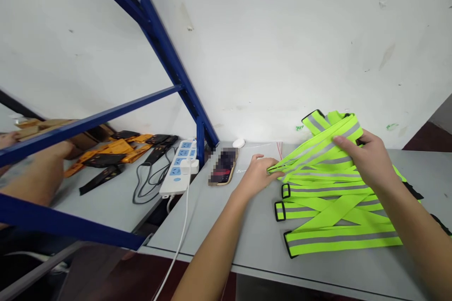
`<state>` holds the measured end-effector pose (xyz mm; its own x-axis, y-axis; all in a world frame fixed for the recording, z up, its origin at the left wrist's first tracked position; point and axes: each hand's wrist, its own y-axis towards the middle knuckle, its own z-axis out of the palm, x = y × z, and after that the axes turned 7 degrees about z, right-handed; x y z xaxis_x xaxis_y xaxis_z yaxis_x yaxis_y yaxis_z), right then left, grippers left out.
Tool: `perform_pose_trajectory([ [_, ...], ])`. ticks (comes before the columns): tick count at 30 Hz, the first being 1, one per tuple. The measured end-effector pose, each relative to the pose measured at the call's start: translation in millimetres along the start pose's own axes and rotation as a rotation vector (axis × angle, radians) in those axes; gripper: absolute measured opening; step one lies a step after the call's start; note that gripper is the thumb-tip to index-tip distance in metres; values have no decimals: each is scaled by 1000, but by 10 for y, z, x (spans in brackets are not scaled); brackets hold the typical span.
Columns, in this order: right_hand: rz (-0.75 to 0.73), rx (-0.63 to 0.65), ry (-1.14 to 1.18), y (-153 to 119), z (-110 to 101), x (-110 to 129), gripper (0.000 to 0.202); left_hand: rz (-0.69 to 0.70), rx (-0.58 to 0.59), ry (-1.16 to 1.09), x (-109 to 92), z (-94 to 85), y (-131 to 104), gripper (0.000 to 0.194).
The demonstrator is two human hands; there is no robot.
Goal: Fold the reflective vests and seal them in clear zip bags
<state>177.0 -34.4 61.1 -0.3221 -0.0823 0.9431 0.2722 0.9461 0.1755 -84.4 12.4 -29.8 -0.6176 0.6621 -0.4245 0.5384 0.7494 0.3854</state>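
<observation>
A folded bundle of neon yellow-green reflective straps (318,150) with grey stripes is raised above the table between my hands. My left hand (260,174) pinches the bundle's narrow left end. Around its right side my right hand (369,157) is closed, the thumb lying on top. Below lie more reflective straps (335,235), flat and crossing one another. Black buckles (280,211) sit along their left ends. The right ends are partly hidden by my right forearm. A clear plastic bag (261,150) with a red line lies behind my left hand.
A phone (224,167) and a white round object (238,143) lie left of my hands. Further left are a power strip (179,167) with cables and a blue metal frame (169,56). Beyond it, another person's arm (42,174) is near orange and black straps (116,150). A wall (282,56) stands behind.
</observation>
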Motion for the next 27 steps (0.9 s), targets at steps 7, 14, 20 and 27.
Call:
perform_pose_trajectory([
  [7,-348,216,-142,-132,-172,-167,36,35,-236,340,221,21,22,20],
  [14,-792,711,-693,-571,94,-442,35,-98,-236,561,359,74,39,36],
  [20,-824,902,-888,-762,340,-750,25,-226,-21,719,289,175,74,74],
  [27,-690,852,-814,-696,357,-790,40,-276,75,581,201,26,0,81],
])
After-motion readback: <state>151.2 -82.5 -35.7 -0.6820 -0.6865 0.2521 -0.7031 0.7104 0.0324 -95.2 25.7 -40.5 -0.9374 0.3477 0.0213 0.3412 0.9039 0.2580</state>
